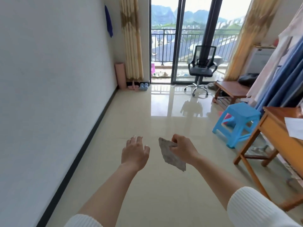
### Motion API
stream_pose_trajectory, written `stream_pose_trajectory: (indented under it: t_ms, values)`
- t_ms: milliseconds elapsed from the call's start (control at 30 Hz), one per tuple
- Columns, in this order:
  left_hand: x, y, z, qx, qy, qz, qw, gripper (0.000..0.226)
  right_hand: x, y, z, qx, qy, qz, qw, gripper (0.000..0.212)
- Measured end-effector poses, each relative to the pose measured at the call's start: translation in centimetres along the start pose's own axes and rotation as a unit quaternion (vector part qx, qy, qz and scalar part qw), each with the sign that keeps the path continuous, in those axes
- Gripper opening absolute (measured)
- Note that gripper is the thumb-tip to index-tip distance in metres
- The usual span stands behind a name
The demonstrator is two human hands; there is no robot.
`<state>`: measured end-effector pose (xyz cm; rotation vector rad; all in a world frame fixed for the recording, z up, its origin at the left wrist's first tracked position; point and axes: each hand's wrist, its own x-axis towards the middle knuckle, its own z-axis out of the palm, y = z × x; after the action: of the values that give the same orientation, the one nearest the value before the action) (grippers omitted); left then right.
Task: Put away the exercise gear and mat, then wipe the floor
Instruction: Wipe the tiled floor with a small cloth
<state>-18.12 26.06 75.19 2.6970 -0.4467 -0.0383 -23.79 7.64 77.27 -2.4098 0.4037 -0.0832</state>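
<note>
Your right hand [182,148] is pinching that limp grey rag [170,158] by its top corner, dangling over the glossy beige tile floor [147,185] around 1 o'clock, left hand [134,153] loose and empty, so I'd bunch the light, floppy thing into your palm before wiping.

Bright daylight from the balcony door [185,40], strong glare and reflections on the glossy floor [164,112]. Wide-angle bend at edges; overall slightly soft.

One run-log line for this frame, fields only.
stage: gear stowed, wiping pending | right hand: holds grey cloth | left hand: open, empty | pink mat: rolled, upright in corner | blue dumbbells: beside mat
</note>
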Motion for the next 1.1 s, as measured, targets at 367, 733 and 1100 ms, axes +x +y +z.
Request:
stream_pose_trajectory:
  t_ms: [367, 733, 1100]
  values:
    - [33.4, 5.0, 5.1, -0.01, -0.015, -0.058, 0.998, 0.053, 34.3, 5.6, -5.7, -0.079, -0.034, -0.038, 0.996, 0.014]
    - [65.4, 6.7, 9.6, -0.008, -0.017, -0.078, 0.997, 0.051, 68.2, 7.7, -7.1, -0.05, -0.05, -0.039, 0.997, 0.01]
    - [98.7, 8.9, 11.2, -0.093, 0.019, -0.1, 0.99, 0.05, 101.0, 9.5, -9.8, -0.053, -0.041, -0.01, 0.998, 0.008]
